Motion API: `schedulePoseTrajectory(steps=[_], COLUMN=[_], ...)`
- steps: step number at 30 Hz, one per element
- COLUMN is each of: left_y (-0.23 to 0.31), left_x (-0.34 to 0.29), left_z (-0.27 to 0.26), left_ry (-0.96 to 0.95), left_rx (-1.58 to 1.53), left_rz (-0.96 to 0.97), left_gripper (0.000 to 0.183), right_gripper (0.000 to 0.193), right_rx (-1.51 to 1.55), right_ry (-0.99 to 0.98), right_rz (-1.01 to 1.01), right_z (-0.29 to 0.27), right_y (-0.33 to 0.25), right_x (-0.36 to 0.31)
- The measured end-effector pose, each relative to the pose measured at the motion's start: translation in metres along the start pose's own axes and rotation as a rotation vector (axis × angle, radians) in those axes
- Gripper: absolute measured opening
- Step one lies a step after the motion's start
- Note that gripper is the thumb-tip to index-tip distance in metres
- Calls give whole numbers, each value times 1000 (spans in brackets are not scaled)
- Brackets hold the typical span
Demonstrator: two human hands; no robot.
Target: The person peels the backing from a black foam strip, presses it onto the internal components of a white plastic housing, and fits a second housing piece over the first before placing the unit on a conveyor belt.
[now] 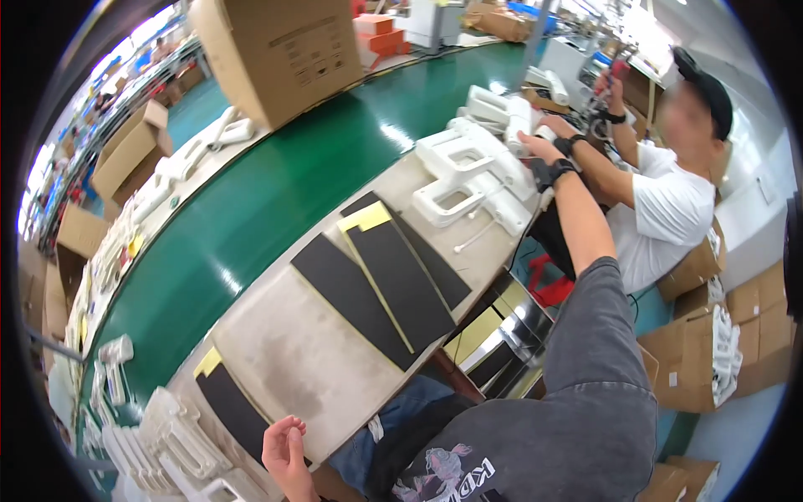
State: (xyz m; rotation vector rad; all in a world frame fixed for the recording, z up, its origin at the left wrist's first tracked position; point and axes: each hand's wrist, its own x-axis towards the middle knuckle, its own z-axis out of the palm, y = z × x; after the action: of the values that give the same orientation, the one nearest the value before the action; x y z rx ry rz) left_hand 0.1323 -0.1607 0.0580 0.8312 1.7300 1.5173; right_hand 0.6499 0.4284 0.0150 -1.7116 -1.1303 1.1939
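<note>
My right hand [525,149] reaches far up the bench and grips a white plastic part [519,124] at the top of a pile of white plastic housings [465,174]. A black strap sits on that wrist. My left hand [284,452] rests at the near bench edge with its fingers loosely curled and nothing in it, next to a black strip with a yellow end [232,407]. Several long black strips [400,280] with yellow backing lie side by side in the middle of the grey bench [293,351].
A green conveyor belt [268,201] runs along the bench, with a large cardboard box [276,50] on it. A person in a white shirt [669,209] works at the right. White housings [167,443] are stacked at the lower left. Open cartons [711,351] stand at the right.
</note>
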Motion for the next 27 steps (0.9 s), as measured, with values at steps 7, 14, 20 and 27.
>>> schedulePoseTrajectory(steps=[7, 14, 20, 27], left_y=[1, 10, 7, 20], left_x=[6, 27, 61, 35], left_z=[13, 5, 20, 12], left_ry=[-90, -65, -305, -226], left_rx=[-3, 56, 8, 14], left_rz=[-17, -84, 229, 223], left_gripper=[19, 19, 22, 19], right_gripper=[54, 37, 26, 23], right_rx=[-521, 5, 276, 413], right_ry=[278, -404, -889, -1197], right_rz=[-287, -789, -669, -205], right_z=[-29, 107, 244, 415], right_y=[-51, -130, -94, -62], right_x=[-46, -250, -331, -323])
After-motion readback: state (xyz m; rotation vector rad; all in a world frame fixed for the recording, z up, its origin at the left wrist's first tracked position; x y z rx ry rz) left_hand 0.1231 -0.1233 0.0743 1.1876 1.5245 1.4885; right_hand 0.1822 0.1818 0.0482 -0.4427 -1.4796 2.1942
